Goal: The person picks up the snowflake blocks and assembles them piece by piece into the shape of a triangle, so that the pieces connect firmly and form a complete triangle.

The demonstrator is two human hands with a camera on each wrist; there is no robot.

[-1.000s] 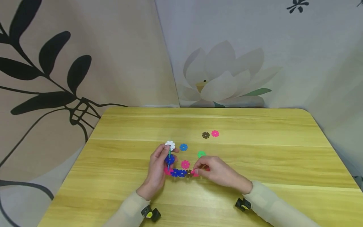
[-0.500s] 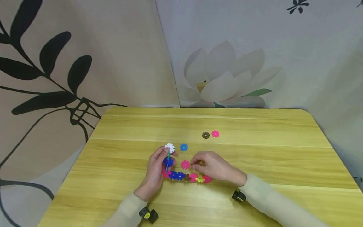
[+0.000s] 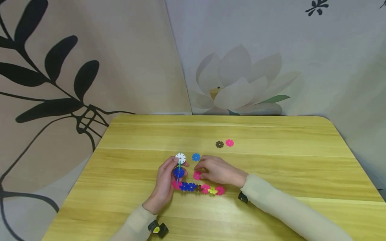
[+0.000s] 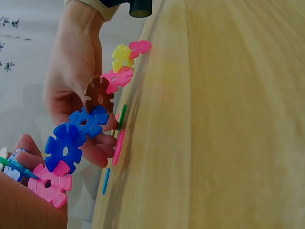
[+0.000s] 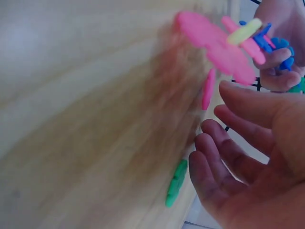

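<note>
Pink loose disc (image 3: 197, 175) lies on the table (image 3: 271, 150), right of the L hand (image 3: 164, 182) & just far of the row of joined pcs. R hand (image 3: 222, 170) is over it: fingers loosely bent, thumb held apart, nothing gripped afaict; can't tell if it's touching the disc. L hand grips the chain of discs (image 3: 191, 186) by its left side, thumb at the white disc (image 3: 181, 157) on the far end, other fingers curled behind. Done so far: at least ten pcs joined, approx. L-shaped. From white it comes nearer via an edge-on green pc (image 3: 180, 164) & a dark-blue disc (image 3: 179, 172) to a pink corner disc (image 3: 176, 184), then runs right: two blues, brown pc (image 4: 99, 93), pink, yellow disc (image 3: 212, 189), w/ an end pink disc (image 3: 220, 190) at far right. Left to join, if all are meant to go on: five loose discs, i.e. the pink under R hand, light-blue disc (image 3: 196, 157) farther off, green disc (image 5: 176, 183) (R wrist view; hidden in head view), plus brown disc (image 3: 219, 144) & far pink disc (image 3: 229, 143), side by side, apart. Looks past halfway, going by pcs in view.
</note>
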